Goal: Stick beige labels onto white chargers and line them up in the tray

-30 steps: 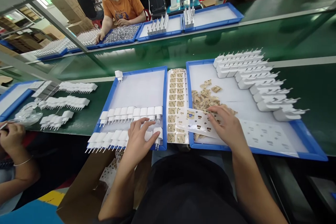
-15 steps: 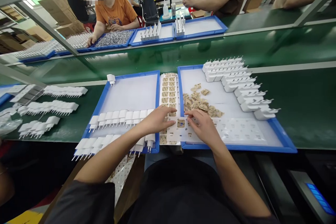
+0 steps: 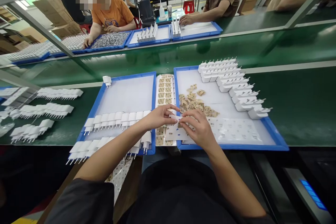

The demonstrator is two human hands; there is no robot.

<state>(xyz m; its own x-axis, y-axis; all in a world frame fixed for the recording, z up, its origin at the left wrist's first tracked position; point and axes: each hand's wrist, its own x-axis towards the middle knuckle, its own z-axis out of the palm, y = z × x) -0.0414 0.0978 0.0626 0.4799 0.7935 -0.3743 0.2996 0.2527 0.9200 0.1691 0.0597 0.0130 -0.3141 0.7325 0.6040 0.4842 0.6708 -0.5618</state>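
Note:
My left hand (image 3: pixel 160 116) and my right hand (image 3: pixel 196 126) meet over a white backing sheet (image 3: pixel 175 133) that lies across the gap between two blue trays. Both pinch at its top edge, fingertips almost touching. The left blue tray (image 3: pixel 123 94) holds two rows of white plug adapters (image 3: pixel 115 119). A strip of tan labels (image 3: pixel 165 91) lies between the trays. The right blue tray (image 3: pixel 273 138) carries a heap of loose tan labels (image 3: pixel 195 103), a stack of white adapters (image 3: pixel 231 82) and emptied sheets (image 3: pixel 236 131).
More white adapters (image 3: pixel 44 110) lie in rows on the green belt at the left. Across the belt, other people work at blue trays (image 3: pixel 147 36) of parts. A metal frame bar (image 3: pixel 39 26) crosses the upper left. Punched sheets (image 3: pixel 119 175) hang below the table edge.
My left hand left the front row of adapters and came right to the sheet. My right hand shifted left, and both now pinch the sheet's upper edge. The view tilted down slightly.

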